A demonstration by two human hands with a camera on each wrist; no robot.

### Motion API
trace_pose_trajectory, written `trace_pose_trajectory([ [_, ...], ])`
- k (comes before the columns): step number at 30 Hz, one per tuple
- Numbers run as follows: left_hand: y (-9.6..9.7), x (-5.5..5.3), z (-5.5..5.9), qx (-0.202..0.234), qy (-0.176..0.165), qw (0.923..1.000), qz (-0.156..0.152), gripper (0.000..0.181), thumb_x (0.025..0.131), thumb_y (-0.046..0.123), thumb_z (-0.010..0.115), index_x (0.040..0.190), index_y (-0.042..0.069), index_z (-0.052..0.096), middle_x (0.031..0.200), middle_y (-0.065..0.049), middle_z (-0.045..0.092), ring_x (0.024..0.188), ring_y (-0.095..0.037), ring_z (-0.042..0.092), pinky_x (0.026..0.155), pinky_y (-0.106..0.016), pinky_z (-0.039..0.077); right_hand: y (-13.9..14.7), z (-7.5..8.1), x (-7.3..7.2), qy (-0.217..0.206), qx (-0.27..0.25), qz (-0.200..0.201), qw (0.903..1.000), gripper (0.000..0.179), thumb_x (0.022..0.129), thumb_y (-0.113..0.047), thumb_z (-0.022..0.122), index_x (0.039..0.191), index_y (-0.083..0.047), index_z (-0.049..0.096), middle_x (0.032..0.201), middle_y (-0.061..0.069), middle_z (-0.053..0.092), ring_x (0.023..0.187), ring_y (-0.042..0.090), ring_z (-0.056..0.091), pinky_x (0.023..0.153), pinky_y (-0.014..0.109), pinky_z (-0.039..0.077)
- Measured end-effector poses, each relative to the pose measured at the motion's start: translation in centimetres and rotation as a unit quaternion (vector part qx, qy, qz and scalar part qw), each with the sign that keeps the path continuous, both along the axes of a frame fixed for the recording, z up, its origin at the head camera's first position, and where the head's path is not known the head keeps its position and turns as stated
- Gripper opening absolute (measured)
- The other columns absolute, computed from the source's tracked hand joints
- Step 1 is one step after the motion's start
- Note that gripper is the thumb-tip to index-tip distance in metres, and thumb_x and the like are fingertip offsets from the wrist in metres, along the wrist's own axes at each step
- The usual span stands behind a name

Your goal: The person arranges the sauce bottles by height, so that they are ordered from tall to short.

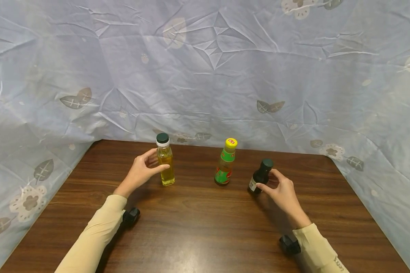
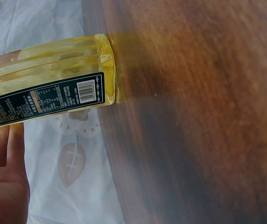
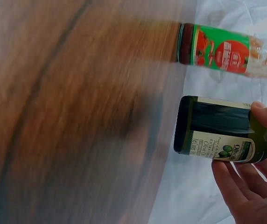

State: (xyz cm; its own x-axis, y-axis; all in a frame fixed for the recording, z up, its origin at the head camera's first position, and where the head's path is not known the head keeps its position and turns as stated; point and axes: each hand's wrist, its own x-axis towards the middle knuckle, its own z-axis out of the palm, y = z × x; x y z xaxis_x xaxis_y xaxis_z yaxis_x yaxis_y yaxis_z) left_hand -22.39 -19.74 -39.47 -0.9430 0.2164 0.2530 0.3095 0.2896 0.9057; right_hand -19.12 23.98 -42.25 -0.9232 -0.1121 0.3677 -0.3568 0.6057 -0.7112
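Observation:
A clear bottle of yellow oil (image 1: 167, 175) with a dark green cap stands upright at the left. My left hand (image 1: 141, 172) is around its side, thumb across the front and fingers at the far left; in the left wrist view, the straight fingers (image 2: 7, 149) show beyond the oil bottle's dark label. At the right, my right hand (image 1: 283, 191) holds a small dark olive oil bottle (image 3: 217, 128) between thumb and fingers. Whether its base touches the table cannot be told. Between the hands stands a sauce bottle (image 1: 223, 175) with a yellow cap and green-red label, touched by neither.
The dark brown wooden table (image 1: 191, 223) carries the bottles. A pale, wrinkled cloth (image 1: 191, 76) with leaf and flower prints hangs behind it and at both sides. Black wrist cameras (image 1: 131, 217) sit under the sleeves.

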Motion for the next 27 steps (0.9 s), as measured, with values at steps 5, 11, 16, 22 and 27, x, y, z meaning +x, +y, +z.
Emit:
trace_pose_trajectory([
  [5,-0.3,-0.6,-1.1,0.003,0.012,0.9999,0.000,0.058,0.086,0.006,0.076,0.137,-0.006,0.050,0.126,-0.026,0.060,0.117,-0.040,0.058,0.100,-0.048,0.049,0.5,0.1,-0.4,-0.004,0.014,-0.020,0.9997,0.043,0.080,-0.005,0.082,0.116,0.005,0.061,0.106,0.025,0.067,0.099,0.040,0.066,0.081,0.047,0.059],
  [11,-0.9,-2.0,-3.3,0.001,0.019,0.9998,0.004,0.060,0.086,0.010,0.078,0.138,0.001,0.052,0.128,-0.020,0.061,0.117,-0.035,0.060,0.099,-0.043,0.050,1.1,0.0,-1.1,-0.012,0.016,-0.039,0.9990,0.043,0.080,-0.004,0.082,0.116,0.006,0.060,0.107,0.026,0.067,0.100,0.040,0.066,0.081,0.041,0.059],
  [16,-0.9,-2.1,-3.5,0.007,0.024,0.9997,0.001,0.060,0.085,0.015,0.079,0.138,0.002,0.052,0.127,-0.019,0.062,0.117,-0.033,0.060,0.099,-0.042,0.051,1.6,-0.1,-1.5,-0.010,0.020,-0.045,0.9987,0.044,0.080,-0.005,0.082,0.116,0.007,0.059,0.106,0.027,0.066,0.099,0.042,0.065,0.082,0.042,0.058],
  [22,-0.9,-2.0,-3.4,0.012,0.022,0.9997,0.001,0.060,0.085,0.015,0.079,0.138,0.003,0.052,0.127,-0.018,0.063,0.116,-0.032,0.060,0.099,-0.042,0.050,1.9,-0.1,-1.8,-0.022,0.020,-0.047,0.9985,0.046,0.082,-0.008,0.081,0.119,0.008,0.058,0.110,0.028,0.064,0.103,0.043,0.063,0.085,0.045,0.057],
  [27,-0.9,-2.0,-3.3,0.013,0.023,0.9997,-0.001,0.061,0.085,0.014,0.079,0.138,0.002,0.052,0.126,-0.019,0.062,0.116,-0.033,0.060,0.099,-0.041,0.051,2.2,-0.3,-2.1,-0.026,0.024,-0.055,0.9979,0.048,0.083,-0.009,0.080,0.120,0.009,0.057,0.111,0.029,0.064,0.104,0.044,0.063,0.086,0.046,0.056],
])
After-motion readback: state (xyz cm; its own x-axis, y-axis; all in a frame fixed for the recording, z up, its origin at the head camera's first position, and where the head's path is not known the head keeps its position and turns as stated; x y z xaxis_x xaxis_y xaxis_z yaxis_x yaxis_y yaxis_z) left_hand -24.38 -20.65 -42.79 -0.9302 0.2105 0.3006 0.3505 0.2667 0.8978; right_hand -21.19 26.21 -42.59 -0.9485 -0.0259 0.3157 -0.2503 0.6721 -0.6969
